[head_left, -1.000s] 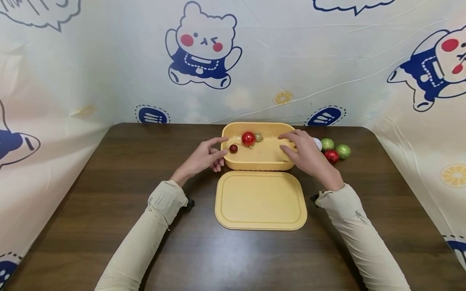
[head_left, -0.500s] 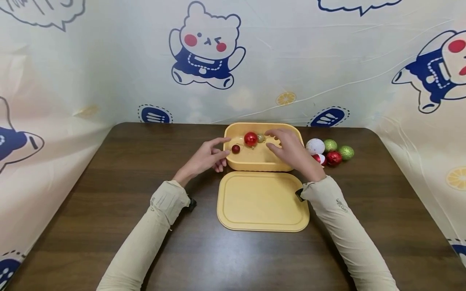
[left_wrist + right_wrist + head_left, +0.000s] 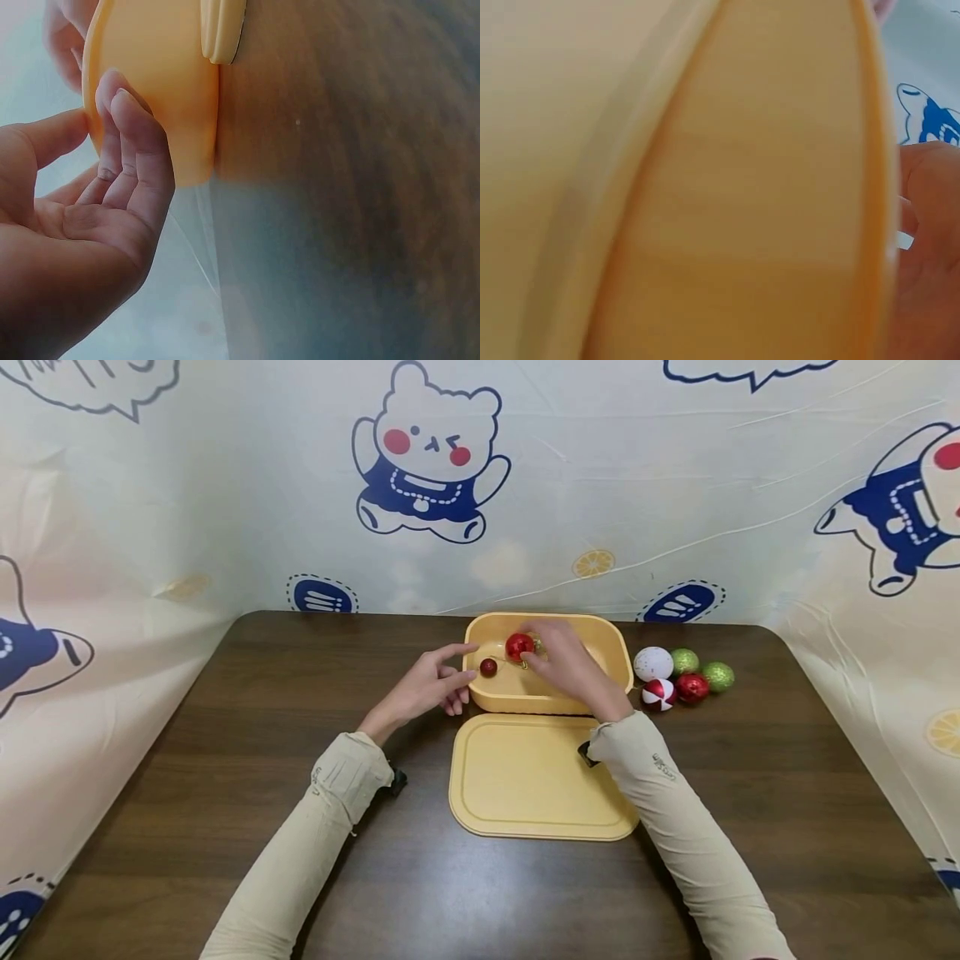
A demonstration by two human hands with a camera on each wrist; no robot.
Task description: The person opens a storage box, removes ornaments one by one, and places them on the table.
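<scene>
Lying at the right hand's fingers (touching): red bauble.

Head view: bright, even, soft light, faint shadows under arms on table; slight bend at frame edges. Both wrist views badly blurred, too close; yellow box out of focus.

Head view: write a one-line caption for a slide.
Right hand reaches into the yellow box at a red bauble; left hand touches the box's left wall, lid lying in front.
</scene>
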